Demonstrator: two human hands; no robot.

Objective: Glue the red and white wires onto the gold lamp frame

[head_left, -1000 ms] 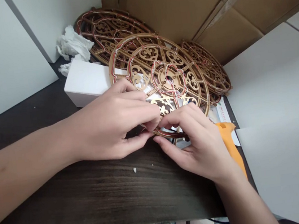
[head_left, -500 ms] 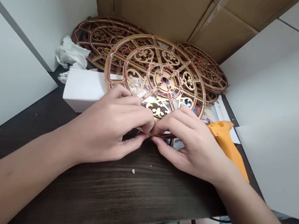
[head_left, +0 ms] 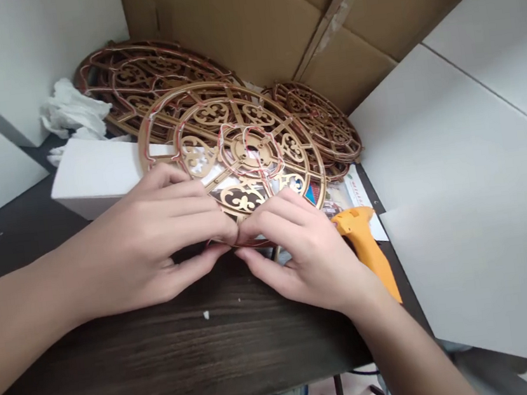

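A round gold-coloured openwork frame with scroll ornaments leans towards me, its far side raised on a white box. Thin red and white wires run round its hub and along its rings. My left hand pinches the near rim, thumb below and index finger above. Beside it, almost touching at the fingertips, my right hand grips the same rim. Red wire shows at the rim by the fingers; whether they pinch the wire too is hidden.
More wired round frames are stacked behind, with another pile at right. Crumpled white tissue lies by the box. A yellow-orange glue-gun-like tool rests right of my hand. Cardboard and white panels bound the dark desk.
The view has swung to the right, so everything sits further left in the picture. Both hands keep their pinch at the near rim, with little movement against the frame.
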